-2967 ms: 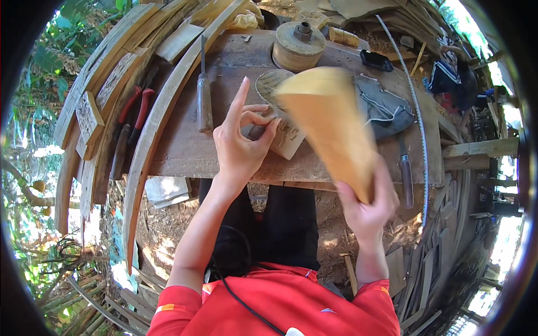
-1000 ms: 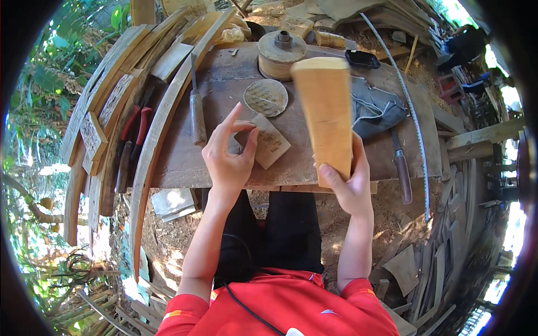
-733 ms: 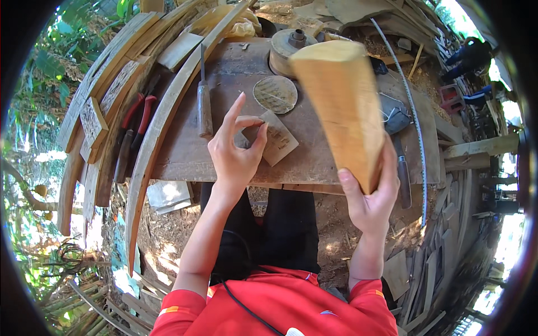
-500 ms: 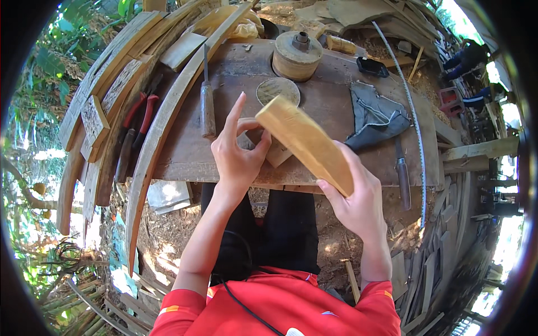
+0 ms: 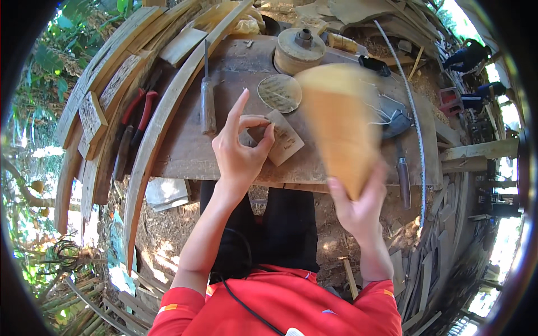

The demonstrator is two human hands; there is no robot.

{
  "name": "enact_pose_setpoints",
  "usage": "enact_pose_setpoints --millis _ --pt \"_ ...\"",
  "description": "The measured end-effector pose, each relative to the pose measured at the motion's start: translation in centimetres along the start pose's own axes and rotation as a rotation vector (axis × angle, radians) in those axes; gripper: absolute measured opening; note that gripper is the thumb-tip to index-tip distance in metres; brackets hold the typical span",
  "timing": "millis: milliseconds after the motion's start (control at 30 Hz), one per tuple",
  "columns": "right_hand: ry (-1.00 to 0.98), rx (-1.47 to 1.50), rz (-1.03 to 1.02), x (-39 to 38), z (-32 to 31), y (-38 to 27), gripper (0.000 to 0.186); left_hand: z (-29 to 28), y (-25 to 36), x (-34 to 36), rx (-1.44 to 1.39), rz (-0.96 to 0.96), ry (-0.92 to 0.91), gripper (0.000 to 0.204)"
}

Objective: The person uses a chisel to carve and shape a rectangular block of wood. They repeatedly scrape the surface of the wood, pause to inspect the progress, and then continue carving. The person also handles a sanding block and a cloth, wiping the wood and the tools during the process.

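Observation:
My right hand [image 5: 360,206] grips the narrow lower end of a tan wooden piece [image 5: 342,120]. It stands tilted above the bench, its broad end smeared by motion. My left hand [image 5: 240,147] is raised with the index finger pointing up, while the thumb and another finger close in a pinch. Whatever lies between those fingertips, if anything, is too small to make out. Just behind the pinch is a flat square brown piece [image 5: 287,143] with dark marks. Beyond it a round wooden disc [image 5: 279,93] rests on the bench.
A wooden-handled tool [image 5: 207,105] lies left on the bench [image 5: 179,148], near a long curved plank [image 5: 162,131] and red-handled pliers [image 5: 147,115]. A round wooden block [image 5: 297,56] stands behind. Rightward are grey cloth [image 5: 397,120], a knife [image 5: 404,182] and a long thin blade [image 5: 413,112].
My right hand has swung the wooden piece to the right and turned its broad face into view, uncovering the square piece and disc. My left hand has hardly moved.

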State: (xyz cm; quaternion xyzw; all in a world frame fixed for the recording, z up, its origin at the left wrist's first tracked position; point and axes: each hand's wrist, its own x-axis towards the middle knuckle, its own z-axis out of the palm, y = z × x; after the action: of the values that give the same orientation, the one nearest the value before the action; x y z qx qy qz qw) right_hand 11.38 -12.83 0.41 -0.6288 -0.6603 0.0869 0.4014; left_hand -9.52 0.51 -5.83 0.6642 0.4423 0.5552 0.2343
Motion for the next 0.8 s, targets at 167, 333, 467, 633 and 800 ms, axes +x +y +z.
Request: enact_pose_setpoints --millis 167,333,467,633,800 --pt "0.101 0.337 0.047 -0.5 1.1 -0.9 0.062 -0.1 0.4 -0.7 -0.049 -0.047 -0.016 0.08" --pt "-0.304 -0.085 0.001 1.3 -0.5 -1.0 0.062 -0.3 0.5 -0.3 0.022 -0.028 -0.048 0.083" --pt "0.055 0.27 0.03 0.4 1.0 0.7 0.059 0.0 0.1 -0.2 -0.008 0.016 -0.023 0.056" --pt "0.047 0.758 0.347 1.9 1.9 3.5 0.046 -0.3 0.2 0.3 0.001 0.107 -0.074 0.021" --pt "0.186 0.872 0.449 1.9 3.3 4.8 0.04 -0.3 -0.6 0.3 -0.133 -0.096 -0.072 0.013"
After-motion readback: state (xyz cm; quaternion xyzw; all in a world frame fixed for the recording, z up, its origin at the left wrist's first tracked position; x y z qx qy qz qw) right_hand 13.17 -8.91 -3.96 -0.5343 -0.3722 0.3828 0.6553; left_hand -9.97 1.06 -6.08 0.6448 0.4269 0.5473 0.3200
